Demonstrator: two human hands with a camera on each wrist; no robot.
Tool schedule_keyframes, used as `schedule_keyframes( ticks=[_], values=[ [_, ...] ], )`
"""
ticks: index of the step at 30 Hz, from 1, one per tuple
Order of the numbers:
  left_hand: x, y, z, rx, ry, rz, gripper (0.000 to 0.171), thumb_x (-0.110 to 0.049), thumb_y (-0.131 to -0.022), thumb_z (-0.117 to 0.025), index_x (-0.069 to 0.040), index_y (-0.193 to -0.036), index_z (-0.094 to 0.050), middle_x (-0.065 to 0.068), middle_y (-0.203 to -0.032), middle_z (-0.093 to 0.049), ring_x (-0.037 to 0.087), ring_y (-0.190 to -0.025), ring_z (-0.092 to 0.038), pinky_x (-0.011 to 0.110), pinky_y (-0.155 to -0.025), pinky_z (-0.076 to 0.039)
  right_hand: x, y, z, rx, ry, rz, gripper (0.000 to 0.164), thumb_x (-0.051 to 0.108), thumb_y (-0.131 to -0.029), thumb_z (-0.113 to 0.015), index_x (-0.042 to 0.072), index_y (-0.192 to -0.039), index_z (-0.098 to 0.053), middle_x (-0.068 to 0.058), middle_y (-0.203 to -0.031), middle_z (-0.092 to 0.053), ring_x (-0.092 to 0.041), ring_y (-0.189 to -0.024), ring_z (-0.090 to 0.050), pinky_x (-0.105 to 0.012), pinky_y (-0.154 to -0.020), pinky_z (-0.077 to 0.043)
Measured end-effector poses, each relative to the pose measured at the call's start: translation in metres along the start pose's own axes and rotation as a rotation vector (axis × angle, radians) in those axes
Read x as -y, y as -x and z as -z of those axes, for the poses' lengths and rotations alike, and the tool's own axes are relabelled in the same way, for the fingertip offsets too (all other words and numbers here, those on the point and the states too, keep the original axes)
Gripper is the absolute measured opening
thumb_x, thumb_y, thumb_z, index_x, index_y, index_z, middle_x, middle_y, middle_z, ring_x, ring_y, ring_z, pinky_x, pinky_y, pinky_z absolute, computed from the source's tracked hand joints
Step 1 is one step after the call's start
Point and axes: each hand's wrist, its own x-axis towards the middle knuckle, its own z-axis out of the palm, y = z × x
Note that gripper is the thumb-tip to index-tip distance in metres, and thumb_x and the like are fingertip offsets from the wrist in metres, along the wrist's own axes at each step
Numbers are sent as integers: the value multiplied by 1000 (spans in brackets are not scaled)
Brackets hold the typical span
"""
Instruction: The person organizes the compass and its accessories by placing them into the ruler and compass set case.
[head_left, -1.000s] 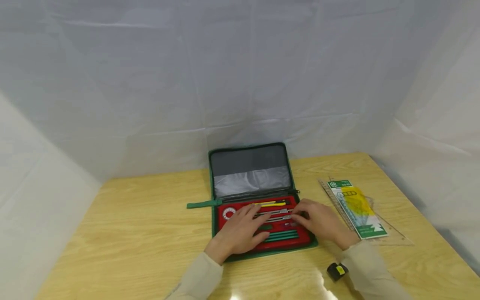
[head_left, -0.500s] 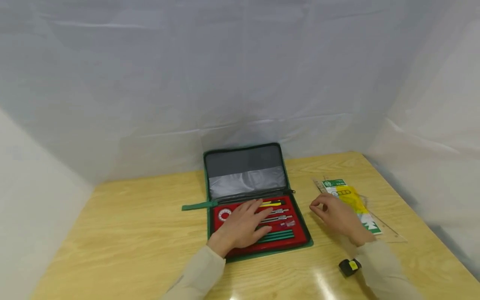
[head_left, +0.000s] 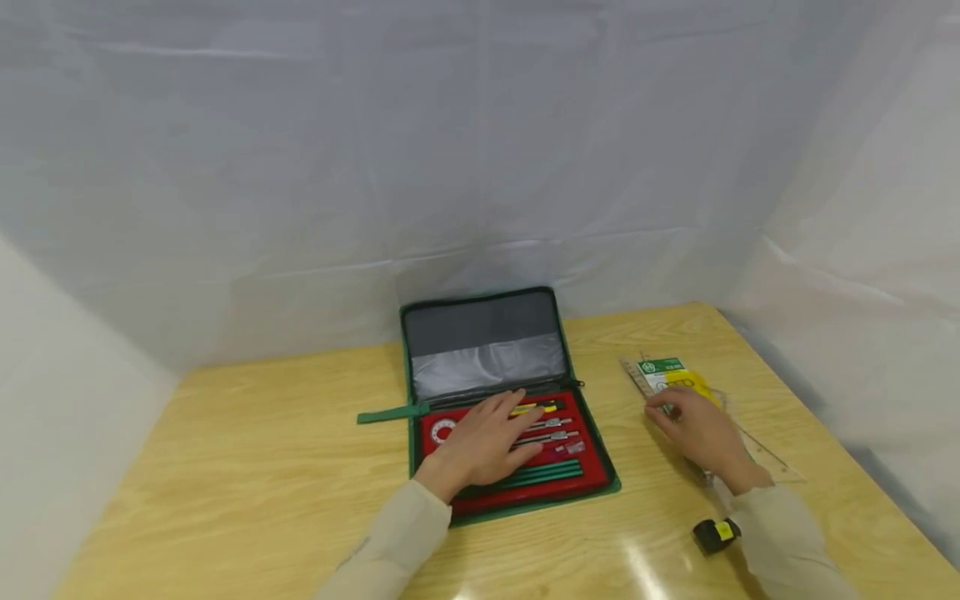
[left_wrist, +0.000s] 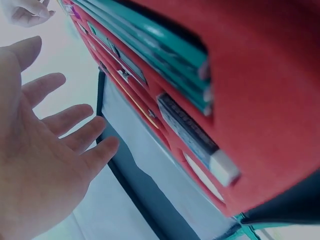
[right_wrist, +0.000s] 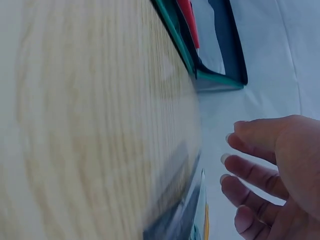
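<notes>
A green zip case [head_left: 480, 321] lies unfolded on the table, its red tray [head_left: 592, 471] facing up. In it are green pencils [head_left: 551, 472], compasses [head_left: 553, 436], a yellow-and-black cutter [head_left: 555, 407] and a white ring-shaped piece [head_left: 442, 430]. My left hand [head_left: 480, 446] is spread over the tray, holding nothing; the left wrist view shows its fingers apart beside the tray and an eraser [left_wrist: 195, 135] in its slot. Over a green-and-white packet [head_left: 660, 366] hovers my right hand [head_left: 701, 433]. Its fingers are loosely bent, with nothing visible between them in the right wrist view.
Under the packet are a clear ruler [head_left: 635, 377] and a clear set square [head_left: 783, 468]. A small black-and-yellow device [head_left: 716, 535] sits by the right wrist. White sheeting [head_left: 480, 167] surrounds the wooden table [head_left: 277, 467].
My right hand has left the case and moved right, over the packet and rulers. The left hand stays above the tray. The head view has turned slightly right.
</notes>
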Motion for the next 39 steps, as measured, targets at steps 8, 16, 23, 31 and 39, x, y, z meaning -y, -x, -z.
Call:
schedule_keyframes(
  ticks=[8, 16, 23, 31, 39],
  values=[
    [-9, -10, -1, -14, -13, -55, 53, -51, -94, -32, -27, -141, -30, 9, -150, -22, 25, -134, -21, 44, -107, -23, -10, 7, 12, 14, 1, -113, 34, 37, -87, -56, 9, -107, -61, -20, -113, -53, -22, -76, -54, -37, -57, -45],
    [-29, -23, -2, -9, -61, -119, 52, -51, -95, -29, -26, -141, -30, 10, -149, -25, 25, -134, -23, 42, -107, -25, -18, 21, 25, 61, 45, -275, 63, 52, -86, -51, 0, -122, -49, -33, -124, -39, -46, -96, -49, -53, -66, -46],
    [-38, -28, -2, -8, -72, -128, 51, -48, -96, -29, -25, -141, -31, 9, -149, -26, 25, -134, -22, 42, -107, -25, -21, 25, 30, 197, 84, -395, 93, 69, -79, -45, -9, -129, -35, -39, -125, -30, -49, -94, -47, -50, -58, -44],
    [-38, -26, -4, -20, -55, -133, 51, -49, -95, -29, -24, -140, -32, 10, -148, -27, 24, -134, -23, 41, -107, -25, -22, 27, 29, 214, 102, -374, 85, 67, -80, -47, -7, -123, -46, -35, -123, -35, -45, -94, -49, -47, -58, -45],
    [-36, -23, -4, -29, -46, -126, 51, -49, -95, -31, -24, -140, -33, 10, -148, -27, 24, -133, -25, 40, -106, -26, -27, 29, 29, 199, 80, -410, 79, 66, -85, -39, -3, -122, -48, -37, -123, -33, -48, -98, -47, -45, -57, -43]
  ],
)
